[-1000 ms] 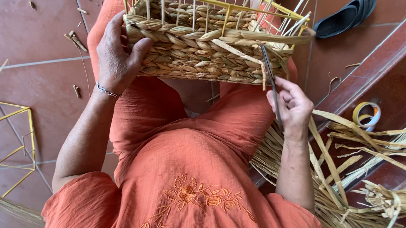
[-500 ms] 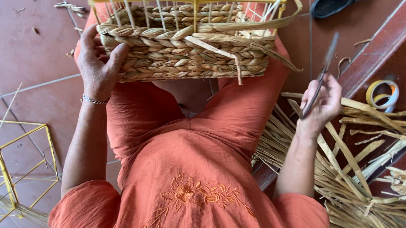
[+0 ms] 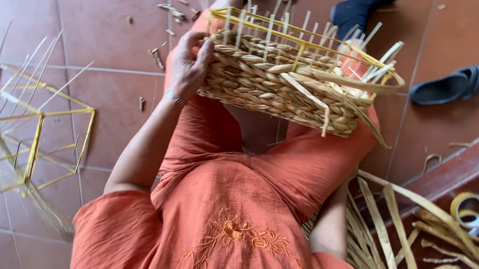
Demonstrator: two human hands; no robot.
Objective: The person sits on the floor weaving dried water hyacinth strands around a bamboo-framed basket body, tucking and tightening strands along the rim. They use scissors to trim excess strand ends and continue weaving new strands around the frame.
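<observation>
left hand (image 3: 189,66) clamped on near end of half-woven basket (image 3: 283,85), resting on lap | right hand out of view, forearm dropping toward dried straw strips (image 3: 390,230) on floor | yellow wire frame (image 3: 35,138) well left of left hand | black sandal (image 3: 451,84) beyond basket

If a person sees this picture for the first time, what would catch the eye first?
Most striking is the half-woven straw basket at top centre, resting on the lap, with the left hand gripping its end. Next comes the orange dress filling the middle, then the yellow wire frame on the tiled floor at left.
</observation>
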